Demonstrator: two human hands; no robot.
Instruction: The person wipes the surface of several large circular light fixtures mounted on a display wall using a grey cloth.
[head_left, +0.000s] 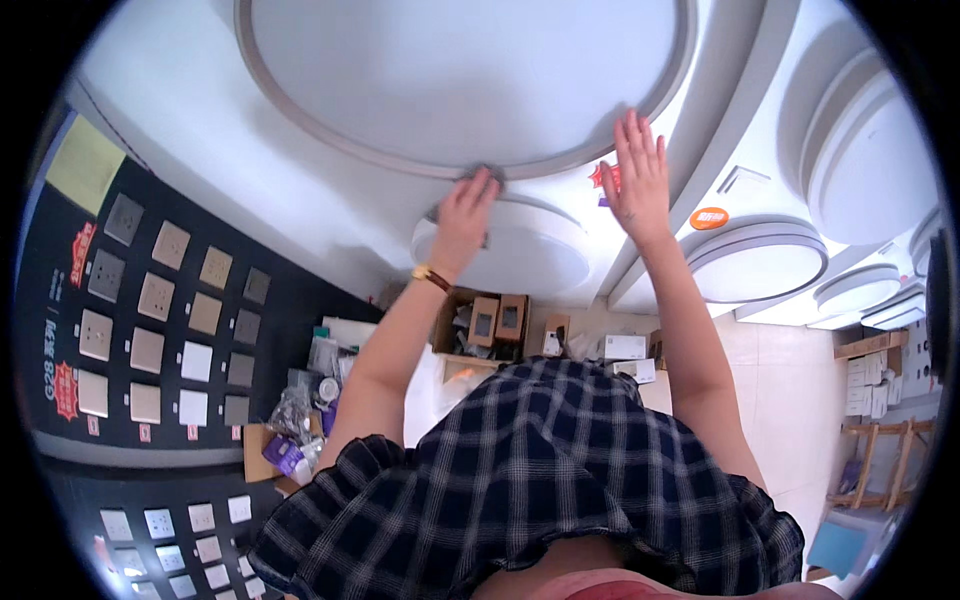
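Observation:
A large round ceiling lamp (465, 82) with a pale diffuser and a greyish rim is mounted on the white wall in front of me. At its lower rim, my left hand (463, 217) presses a dark grey cloth-like piece (491, 174), mostly hidden under the fingers. My right hand (641, 180) lies flat with fingers extended along the lamp's lower right rim, holding nothing. Beside its thumb, a red star-shaped sticker (600, 176) is partly covered. Below the big lamp is a smaller round lamp (517, 251), partly behind my left hand.
More round lamps (757, 262) hang on the right. On the left, a black display board (202, 360) carries several switches and sockets. An open carton (444, 330) with boxes stands on the floor below, near white boxes (624, 346). Packaging fills another carton (261, 450) at lower left.

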